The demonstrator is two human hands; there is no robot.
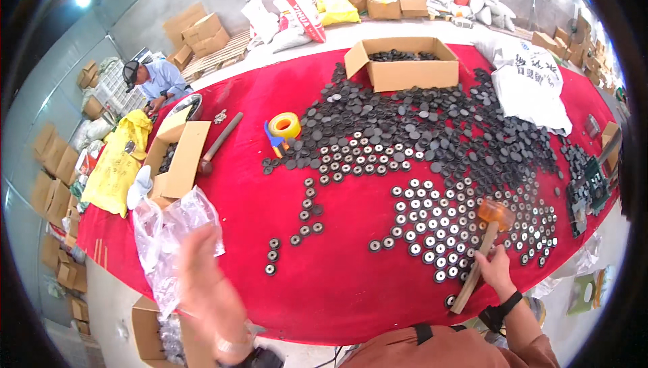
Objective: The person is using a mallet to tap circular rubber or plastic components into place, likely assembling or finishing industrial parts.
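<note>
My right hand (498,271) is closed around the wooden handle of a mallet (487,236) with a translucent orange head. The mallet head rests over rows of black round pieces with silver, holed centres (432,223) at the right of the red-covered table (324,253). Raised near the camera at the lower left, my left hand (210,294) is slightly blurred, its fingers stretched out and nothing seen in it. Beside it lies a clear plastic bag (179,226). Short rows of the same silver-centred pieces (273,255) stand in the middle.
Plain black discs (432,125) spread before an open cardboard box (415,74) filled with more. A yellow tape roll (284,126), a hammer (221,144) and another box (185,162) lie left. A white sack (530,88) sits far right. Another person (162,79) works at far left.
</note>
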